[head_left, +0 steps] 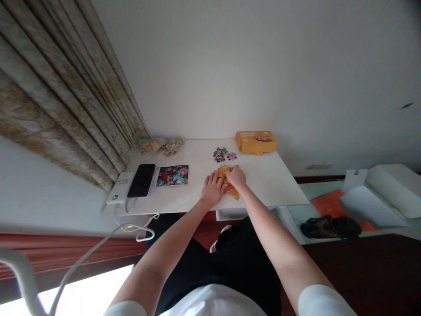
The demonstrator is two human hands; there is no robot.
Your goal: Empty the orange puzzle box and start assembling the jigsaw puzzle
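Near the tabletop (269, 184) front edge, both hands rest on an orange puzzle slab (230, 186) — left hand (213, 188) flat, right hand (236, 176) curled over it; no closed grip shows. Thin, light, likely to break apart — support it from beneath.

Both bare arms extend from lower frame edge toward centre, converging. Left hand (213, 188) flat, palm down, fingers spread, just left of centre. Right hand (236, 176) beside it, touching, knuckles up, fingers curled downward. White short sleeves at bottom edge.
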